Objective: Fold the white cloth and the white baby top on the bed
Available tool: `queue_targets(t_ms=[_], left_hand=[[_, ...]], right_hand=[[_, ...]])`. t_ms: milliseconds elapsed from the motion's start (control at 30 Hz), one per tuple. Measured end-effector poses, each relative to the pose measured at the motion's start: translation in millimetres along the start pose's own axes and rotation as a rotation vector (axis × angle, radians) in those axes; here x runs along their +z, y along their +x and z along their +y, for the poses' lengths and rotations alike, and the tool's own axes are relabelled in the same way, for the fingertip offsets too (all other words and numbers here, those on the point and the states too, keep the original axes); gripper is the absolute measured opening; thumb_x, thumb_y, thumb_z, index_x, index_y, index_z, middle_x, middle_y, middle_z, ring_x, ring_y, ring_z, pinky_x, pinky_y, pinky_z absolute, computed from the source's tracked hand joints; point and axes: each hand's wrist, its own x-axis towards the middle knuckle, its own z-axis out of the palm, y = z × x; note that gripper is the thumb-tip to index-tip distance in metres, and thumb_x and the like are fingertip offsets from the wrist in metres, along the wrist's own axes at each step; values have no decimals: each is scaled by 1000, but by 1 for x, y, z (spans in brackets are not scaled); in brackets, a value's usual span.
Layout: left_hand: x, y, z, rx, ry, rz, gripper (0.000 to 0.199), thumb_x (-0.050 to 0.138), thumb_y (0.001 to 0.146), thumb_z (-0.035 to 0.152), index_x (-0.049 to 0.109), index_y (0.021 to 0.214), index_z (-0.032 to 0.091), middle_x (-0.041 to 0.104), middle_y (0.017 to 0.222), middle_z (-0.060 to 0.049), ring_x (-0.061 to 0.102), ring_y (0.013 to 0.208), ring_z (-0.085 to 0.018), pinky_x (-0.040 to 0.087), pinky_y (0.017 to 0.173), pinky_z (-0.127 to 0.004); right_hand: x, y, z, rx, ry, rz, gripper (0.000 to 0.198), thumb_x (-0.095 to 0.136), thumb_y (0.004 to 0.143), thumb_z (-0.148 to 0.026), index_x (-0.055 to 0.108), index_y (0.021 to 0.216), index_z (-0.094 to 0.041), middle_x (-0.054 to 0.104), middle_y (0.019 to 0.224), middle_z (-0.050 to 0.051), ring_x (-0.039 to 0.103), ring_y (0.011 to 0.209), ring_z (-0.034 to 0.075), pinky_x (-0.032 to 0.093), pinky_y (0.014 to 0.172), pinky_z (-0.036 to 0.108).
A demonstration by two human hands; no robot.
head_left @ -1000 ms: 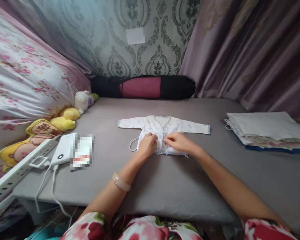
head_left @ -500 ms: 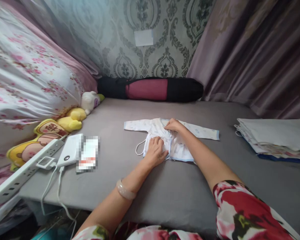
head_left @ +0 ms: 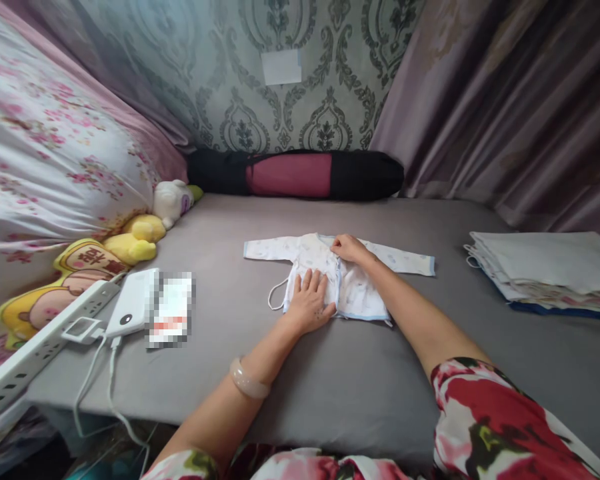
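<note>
A small white baby shirt (head_left: pixel 360 293) with pale blue trim lies flat on the grey bed sheet (head_left: pixel 330 380), sleeves spread to both sides. My left hand (head_left: pixel 310 301) rests palm down on the shirt's lower left part, fingers apart. My right hand (head_left: pixel 347 247) is at the collar, its fingers pinching the front edge of the shirt. A tie string (head_left: pixel 275 295) loops out from the shirt's left side.
A stack of folded cloths (head_left: pixel 545 267) sits at the right. At the left lie a white power bank (head_left: pixel 130 303), a power strip (head_left: pixel 40 343) with cables, plush toys (head_left: pixel 130 243) and floral bedding. A black and pink roll (head_left: pixel 295 173) lies against the wall.
My right hand moved from the shirt's lower middle up to the collar. My left hand flattened onto the shirt's lower left. The view shifted slightly.
</note>
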Motion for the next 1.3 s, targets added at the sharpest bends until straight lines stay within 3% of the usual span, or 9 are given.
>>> queue_targets(t_ms=[100, 233, 433, 600, 800, 933, 1033, 1167, 1300], left_hand=[[-1, 3, -1, -37, -91, 119, 51, 46, 91, 39, 47, 136, 14, 36, 152, -15, 25, 143, -32, 19, 115, -50], [-7, 7, 4, -133, -298, 329, 37, 36, 97, 39, 69, 98, 21, 66, 116, -7, 53, 116, -24, 36, 102, -41], [-12, 9, 14, -73, -449, 378, 29, 57, 87, 45, 70, 78, 21, 69, 92, -4, 58, 99, -23, 37, 96, -40], [-11, 11, 12, -20, -584, 311, 15, 63, 82, 31, 68, 74, 19, 69, 80, -3, 59, 84, -19, 43, 82, -31], [-8, 9, 9, 50, -657, 406, 11, 59, 83, 27, 65, 88, 20, 64, 70, 1, 57, 70, -14, 44, 73, -25], [-5, 8, 8, 22, -555, 451, 38, 51, 82, 17, 57, 120, 22, 57, 65, 5, 54, 64, -13, 43, 70, -24], [-4, 6, 6, 42, -408, 385, 33, 49, 83, 16, 64, 112, 21, 60, 68, 1, 56, 69, -15, 43, 72, -26], [-2, 5, 5, 50, -313, 274, 27, 49, 83, 17, 69, 101, 20, 66, 75, -3, 60, 75, -18, 43, 75, -28], [0, 7, 3, 38, -304, 263, 24, 50, 85, 21, 71, 97, 21, 67, 75, -3, 61, 75, -18, 43, 73, -27]], right_hand=[[-5, 1, 14, -73, 25, -6, 24, 51, 89, -24, 73, 96, -18, 73, 97, 4, 64, 89, 15, 42, 73, 17], [-10, -2, 32, -187, -13, -63, 23, 53, 88, -18, 72, 101, -19, 71, 105, 5, 63, 94, 15, 42, 79, 18], [-7, -12, 35, -254, -153, -68, 18, 59, 82, -16, 69, 97, -20, 62, 111, 8, 60, 96, 18, 42, 80, 23], [-7, -22, 29, -229, -162, -48, 14, 55, 81, -15, 64, 91, -20, 60, 109, 8, 60, 88, 18, 42, 73, 24], [2, -34, 29, -109, 39, 184, 22, 43, 87, -16, 54, 106, -19, 63, 106, 9, 58, 96, 20, 42, 79, 27], [13, -42, 18, 24, 96, 246, 27, 39, 90, -17, 51, 114, -19, 64, 108, 10, 59, 96, 22, 43, 78, 29], [17, -44, 12, 43, 85, 278, 31, 38, 89, -17, 52, 117, -18, 62, 113, 12, 59, 100, 23, 44, 81, 30], [14, -37, 15, -18, 65, 163, 33, 42, 87, -18, 61, 114, -18, 59, 122, 11, 57, 106, 22, 43, 87, 28], [6, -20, 21, -78, 90, 17, 31, 46, 85, -18, 66, 109, -16, 68, 102, 6, 60, 95, 18, 43, 82, 22]])
